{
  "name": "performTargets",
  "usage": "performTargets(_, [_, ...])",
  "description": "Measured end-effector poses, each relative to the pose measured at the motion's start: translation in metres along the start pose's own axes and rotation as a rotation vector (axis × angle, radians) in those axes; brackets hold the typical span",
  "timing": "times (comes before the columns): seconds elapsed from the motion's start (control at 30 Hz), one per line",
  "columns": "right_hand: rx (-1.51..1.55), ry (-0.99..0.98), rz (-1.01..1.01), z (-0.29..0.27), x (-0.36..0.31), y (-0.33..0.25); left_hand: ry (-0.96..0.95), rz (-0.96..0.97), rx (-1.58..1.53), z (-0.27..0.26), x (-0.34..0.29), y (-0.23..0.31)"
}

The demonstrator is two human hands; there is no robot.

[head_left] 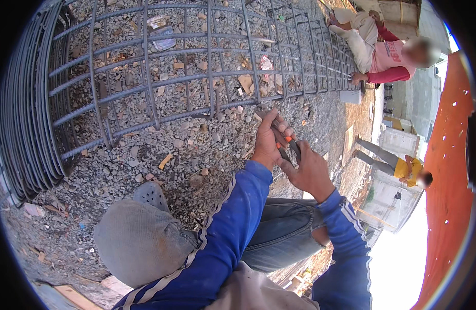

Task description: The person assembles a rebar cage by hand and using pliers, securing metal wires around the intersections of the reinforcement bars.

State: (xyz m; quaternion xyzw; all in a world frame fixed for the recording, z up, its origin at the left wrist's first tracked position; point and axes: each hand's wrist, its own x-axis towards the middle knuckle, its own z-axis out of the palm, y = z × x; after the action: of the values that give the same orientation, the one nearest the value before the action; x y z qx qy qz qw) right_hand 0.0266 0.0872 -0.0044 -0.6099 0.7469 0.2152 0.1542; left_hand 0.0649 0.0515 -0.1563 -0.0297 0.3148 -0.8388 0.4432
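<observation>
My right hand is closed on the black-and-orange handles of a pair of pliers. My left hand is up against the front of the tool, its fingers closed around a dark, narrow piece. Whether that piece belongs to the pliers or is separate, I cannot tell. Both hands are just on my side of the lower edge of a long rebar cage, which lies over the gravel. The jaws of the pliers are hidden by my left hand.
Closely stacked steel stirrups fill the cage's left end. Gravel with scraps of litter covers the ground. A person in a pink shirt touches the cage's far end; another in yellow stands farther off. An orange tarp hangs at right.
</observation>
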Motion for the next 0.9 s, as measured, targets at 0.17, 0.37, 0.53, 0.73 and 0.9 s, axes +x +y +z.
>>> performTargets(0.17, [-0.662,0.446,-0.306,-0.032,-0.012,-0.005,0.214,0.133,-0.263,0.036,0.013,-0.020])
performTargets(0.37, [-0.757,0.332,-0.511,-0.095,0.041,0.004,0.139,0.215,-0.359,0.061,0.024,-0.017])
performTargets(0.53, [-0.798,0.254,-0.749,-0.136,0.093,0.002,0.136,0.236,-0.375,0.065,0.039,-0.010])
performTargets(0.73, [-0.322,-0.182,-0.319,-0.115,0.060,0.013,0.250,0.184,-0.140,0.049,0.021,-0.021])
performTargets(0.9, [0.608,-0.670,0.323,-0.092,0.045,0.014,0.133,0.138,-0.099,0.033,0.007,-0.017])
